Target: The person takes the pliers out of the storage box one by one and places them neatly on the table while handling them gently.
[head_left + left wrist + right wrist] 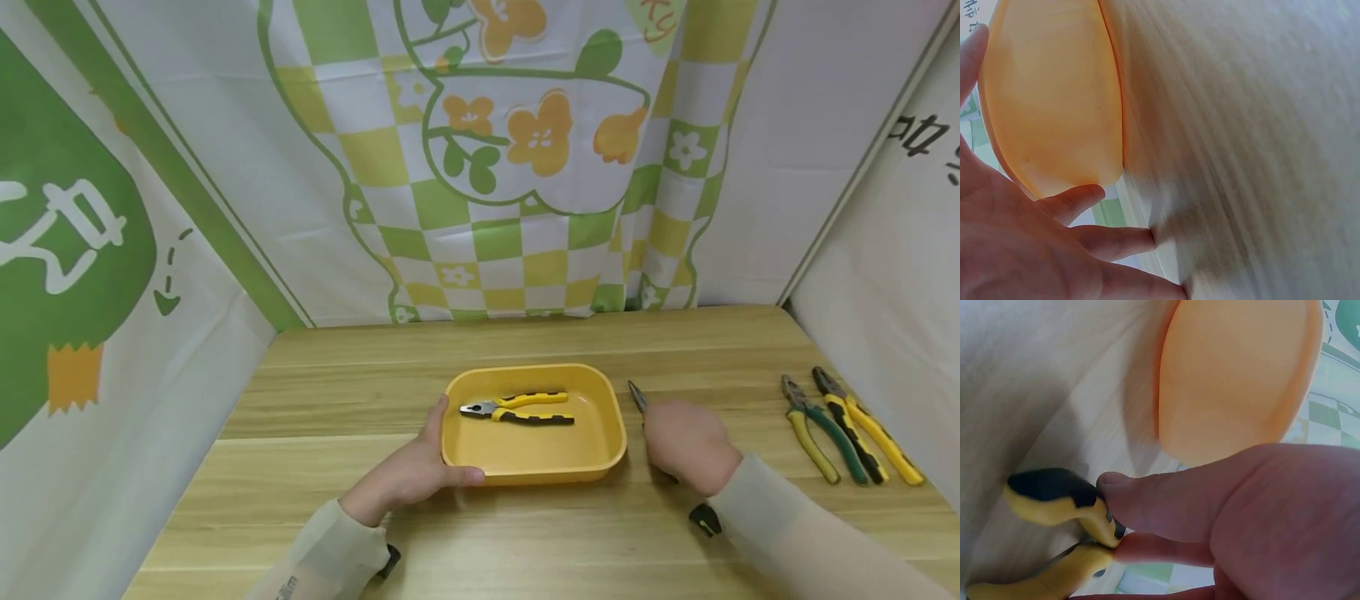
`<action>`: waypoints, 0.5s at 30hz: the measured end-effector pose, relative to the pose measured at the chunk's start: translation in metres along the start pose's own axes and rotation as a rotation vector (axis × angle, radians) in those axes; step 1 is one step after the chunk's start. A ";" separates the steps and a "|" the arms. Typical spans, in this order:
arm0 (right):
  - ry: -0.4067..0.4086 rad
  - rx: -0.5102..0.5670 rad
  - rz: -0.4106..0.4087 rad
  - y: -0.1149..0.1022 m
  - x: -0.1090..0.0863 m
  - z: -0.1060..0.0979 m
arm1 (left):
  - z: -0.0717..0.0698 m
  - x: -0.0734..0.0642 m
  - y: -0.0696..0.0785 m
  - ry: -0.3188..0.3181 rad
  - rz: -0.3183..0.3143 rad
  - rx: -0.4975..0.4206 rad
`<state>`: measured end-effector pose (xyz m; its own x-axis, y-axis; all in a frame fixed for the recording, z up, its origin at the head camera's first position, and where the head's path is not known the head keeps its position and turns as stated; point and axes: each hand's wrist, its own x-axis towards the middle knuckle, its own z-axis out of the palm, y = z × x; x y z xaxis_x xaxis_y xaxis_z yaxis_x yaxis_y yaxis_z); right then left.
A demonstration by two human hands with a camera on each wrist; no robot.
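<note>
A yellow plastic tray (525,458) stands on the wooden table. In it lie combination pliers (532,408) with yellow-and-black handles, head to the left. My left hand (420,471) spans the tray's near left corner, thumb against the front rim and fingers along the left end; in the left wrist view its fingers (1116,242) look straight and spread. Right of the tray, my right hand (690,442) pinches a second pair of pliers (1054,487) between thumb and fingers. Their pointed metal nose shows in the head view; the right wrist view shows yellow-and-black handles, close to the table.
On the table's right side lie two more pliers, one with green-and-yellow handles (825,437) and one with yellow-and-black handles (862,425). A patterned cloth (525,250) hangs behind the table's far edge. Printed cloth walls stand at both sides.
</note>
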<state>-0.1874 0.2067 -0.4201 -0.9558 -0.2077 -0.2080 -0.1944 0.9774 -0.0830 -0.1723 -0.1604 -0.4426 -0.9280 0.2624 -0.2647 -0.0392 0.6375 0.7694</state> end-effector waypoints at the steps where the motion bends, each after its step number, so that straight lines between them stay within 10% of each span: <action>1: -0.018 0.001 0.015 0.002 -0.001 0.000 | 0.000 0.000 0.000 -0.001 0.000 -0.002; 15: -0.030 0.032 0.110 0.071 -0.015 0.006 | 0.002 0.000 -0.001 0.001 0.002 -0.005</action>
<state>-0.1859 0.2787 -0.4288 -0.9638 -0.1005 -0.2468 -0.0807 0.9927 -0.0891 -0.1720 -0.1599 -0.4448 -0.9283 0.2633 -0.2627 -0.0392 0.6330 0.7731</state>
